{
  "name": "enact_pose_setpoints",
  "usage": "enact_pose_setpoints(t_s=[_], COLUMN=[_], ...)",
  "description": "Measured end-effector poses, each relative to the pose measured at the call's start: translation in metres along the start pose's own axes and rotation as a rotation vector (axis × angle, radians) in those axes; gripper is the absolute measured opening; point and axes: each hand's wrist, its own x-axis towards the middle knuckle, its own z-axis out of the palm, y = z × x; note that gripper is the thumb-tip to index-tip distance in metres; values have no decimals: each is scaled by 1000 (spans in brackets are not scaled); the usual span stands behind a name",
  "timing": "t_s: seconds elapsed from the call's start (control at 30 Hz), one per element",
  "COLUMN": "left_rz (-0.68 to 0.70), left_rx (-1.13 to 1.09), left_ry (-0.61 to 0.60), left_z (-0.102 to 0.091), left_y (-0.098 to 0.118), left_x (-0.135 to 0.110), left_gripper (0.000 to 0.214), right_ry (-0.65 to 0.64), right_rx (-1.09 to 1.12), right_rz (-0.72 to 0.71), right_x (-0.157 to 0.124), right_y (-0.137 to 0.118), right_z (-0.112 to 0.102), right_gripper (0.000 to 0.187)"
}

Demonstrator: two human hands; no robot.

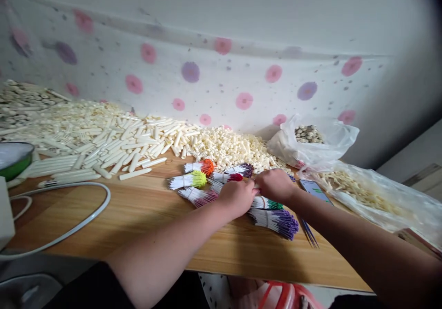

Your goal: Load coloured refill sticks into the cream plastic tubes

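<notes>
Over the middle of the table, my left hand (236,197) and my right hand (277,185) meet with fingers closed and pinched together. A small pale bit shows between them, but its kind is hidden. Under and around the hands lie banded bundles of thin white sticks with coloured ends, like pen refills. An orange bundle (203,166), a yellow-green bundle (193,180) and a pinkish-purple bundle (200,197) are left of my hands. A red bundle (235,177) and a dark purple bundle (243,169) lie behind. Nearer me are a green bundle (269,204) and a violet bundle (278,222).
Cream pen-like tubes (131,143) and small cream parts (231,145) are heaped along the wall. Plastic bags with parts (286,145) sit right, near a phone (314,190) and several loose dark sticks (310,233). A white cable (83,224) loops at left beside a green bowl (17,166).
</notes>
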Motion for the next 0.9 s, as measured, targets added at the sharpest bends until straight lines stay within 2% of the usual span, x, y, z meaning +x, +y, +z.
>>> enact_pose_setpoints(t_s=[0.1,0.17,0.23,0.27,0.33,0.43,0.5,0.6,0.73,0.9], left_rz=[-56,-128,-232,-319,-501,-564,-557,-535,-489,-467], left_rx=[-35,-116,-238,-301,-368,-357,-351,-335,-337,-331], left_ry=[89,179,240,273,394,443,432,401,310,262], left_z=[-18,-36,-55,-62,-72,-69,-61,-48,-38,-35], left_y=[-10,-27,-55,-72,-107,-147,-162,-170,-175,-177], left_x=[7,12,13,13,9,1,-1,0,3,3], left_gripper=[36,33,31,30,25,19,16,12,8,9], right_ry=[94,231,338,347,271,161,111,14,-94,-119], right_rx=[-4,62,215,295,389,397,391,363,324,330], right_rz=[44,115,158,143,49,-54,-56,-13,38,65], right_x=[15,30,49,59,81,111,128,145,155,153], right_y=[5,6,3,-1,-15,-45,-63,-79,-86,-87], right_z=[-20,-32,-36,-35,-28,-12,-4,0,3,9], right_gripper=[22,31,40,39,30,25,25,22,18,22])
